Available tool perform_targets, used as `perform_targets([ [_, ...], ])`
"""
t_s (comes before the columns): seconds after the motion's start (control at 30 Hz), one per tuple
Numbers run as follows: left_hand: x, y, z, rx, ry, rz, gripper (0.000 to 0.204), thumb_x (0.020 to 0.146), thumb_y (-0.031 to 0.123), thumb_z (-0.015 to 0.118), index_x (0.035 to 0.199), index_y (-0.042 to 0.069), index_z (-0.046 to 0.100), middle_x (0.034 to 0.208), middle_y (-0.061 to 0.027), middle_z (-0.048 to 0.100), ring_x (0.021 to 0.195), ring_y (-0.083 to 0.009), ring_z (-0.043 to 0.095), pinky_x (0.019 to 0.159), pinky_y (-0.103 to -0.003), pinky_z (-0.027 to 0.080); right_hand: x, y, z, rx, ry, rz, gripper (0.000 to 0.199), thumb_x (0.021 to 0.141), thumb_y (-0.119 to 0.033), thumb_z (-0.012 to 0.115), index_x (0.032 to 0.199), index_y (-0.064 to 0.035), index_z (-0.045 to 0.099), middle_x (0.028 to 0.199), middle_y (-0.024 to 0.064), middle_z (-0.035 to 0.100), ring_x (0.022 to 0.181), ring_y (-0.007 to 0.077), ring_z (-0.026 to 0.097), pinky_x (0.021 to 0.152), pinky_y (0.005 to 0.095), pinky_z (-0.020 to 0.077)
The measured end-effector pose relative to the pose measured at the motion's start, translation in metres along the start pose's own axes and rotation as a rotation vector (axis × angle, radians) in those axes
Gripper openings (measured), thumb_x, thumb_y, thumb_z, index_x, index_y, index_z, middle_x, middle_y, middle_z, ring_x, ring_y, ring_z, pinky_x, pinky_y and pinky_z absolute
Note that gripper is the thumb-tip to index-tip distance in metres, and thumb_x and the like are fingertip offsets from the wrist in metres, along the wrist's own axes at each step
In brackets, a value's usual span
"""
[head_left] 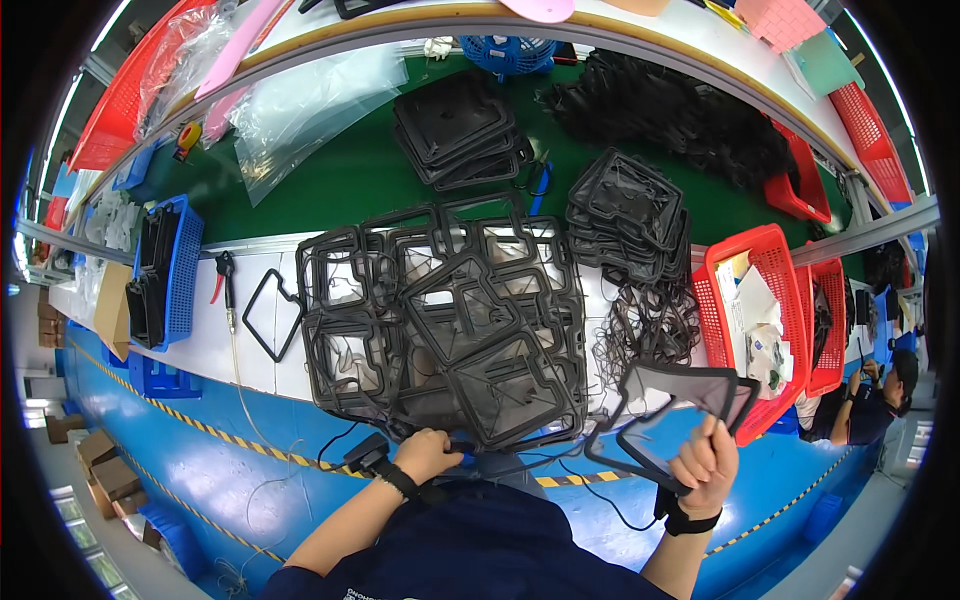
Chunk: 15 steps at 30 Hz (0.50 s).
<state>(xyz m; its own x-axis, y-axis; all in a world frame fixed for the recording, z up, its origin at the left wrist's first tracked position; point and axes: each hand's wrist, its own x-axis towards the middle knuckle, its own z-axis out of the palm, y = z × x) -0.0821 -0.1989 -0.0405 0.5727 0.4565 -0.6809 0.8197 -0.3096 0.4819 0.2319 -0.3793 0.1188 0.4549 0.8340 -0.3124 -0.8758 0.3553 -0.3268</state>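
Nearest the camera, at the bottom, is the wearer's dark navy shirt (480, 540), with a bare forearm reaching forward on each side. Toward the right, the right hand (705, 462) is closed on a black mesh frame (690, 388), fingers and thumb clamped on its near side. That frame hangs tilted in front of the white table (215, 335), beside the red basket (716, 345) and just short of a loose tangle of thin black strips (655, 325). Left of centre, the left hand (428, 455) is curled at the near edge of a broad heap of similar frames (450, 310); whether its fingers hold anything cannot be told. Each wrist wears a black band, and a dark cord (600, 498) loops near the right one.

Handling the held frame well looks like a matter of support — it is thin and wide, and one hand at one end probably lets the far end sag or twist. Gripping the rim should spare the mesh, which seems easier to dent. Steadying the opposite side with the left hand would help keep it flat. Corners are best lifted clear of the strips, the basket's edge and the cord — all close enough to snag.
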Motion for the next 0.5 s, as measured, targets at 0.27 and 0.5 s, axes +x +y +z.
perform_targets([
  [0.27, 0.044, 0.022, -0.017, -0.800, 0.373, -0.193, 0.033, 0.076, 0.021, 0.071, 0.094, -0.003, 0.059, 0.080, -0.0093, 0.060, 0.066, -0.0183, 0.061, 0.056, -0.030, 0.048, 0.062, 0.130, -0.014, -0.870, 0.239, 0.132, 0.014, 0.091, -0.017, 0.054, 0.090, -0.0029, 0.053, 0.061, -0.0001, 0.049, 0.044, 0.0045, 0.040, 0.041, 0.0211, 0.0331],
  [0.5, 0.019, 0.035, -0.027, -1.561, 0.162, -0.073, 0.021, 0.085, 0.006, 0.061, 0.103, 0.002, 0.052, 0.082, -0.0071, 0.061, 0.072, -0.0149, 0.063, 0.060, -0.023, 0.053, 0.091, 0.195, -0.036, -1.233, 0.150, 0.362, 0.022, 0.085, -0.015, 0.059, 0.097, 0.0035, 0.060, 0.065, 0.0028, 0.057, 0.053, 0.0083, 0.052, 0.049, 0.0217, 0.0399],
])
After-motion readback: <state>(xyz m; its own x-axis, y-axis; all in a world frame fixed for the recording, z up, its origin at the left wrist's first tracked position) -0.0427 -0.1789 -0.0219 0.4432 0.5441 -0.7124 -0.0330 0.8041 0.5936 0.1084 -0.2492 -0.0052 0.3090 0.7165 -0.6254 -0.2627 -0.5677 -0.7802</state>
